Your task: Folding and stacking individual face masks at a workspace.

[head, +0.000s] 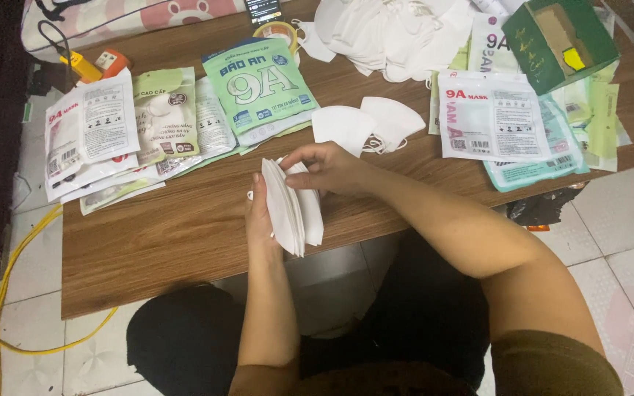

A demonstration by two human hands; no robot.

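My left hand (pixel 258 214) holds a stack of folded white face masks (pixel 293 205) upright over the near edge of the wooden table (pixel 177 235). My right hand (pixel 329 167) rests on top of the same stack, fingers curled over its upper edge. Two loose white masks (pixel 367 123) lie flat on the table just beyond my right hand.
Flat mask pouches lie in a fan at the left (pixel 133 132), with a green pouch (pixel 258 84) in the middle. More pouches (pixel 489 117) sit at the right under an open green box (pixel 559 40). A pile of white masks (pixel 398 33) sits at the back. Yellow cable (pixel 9 293) runs on the floor.
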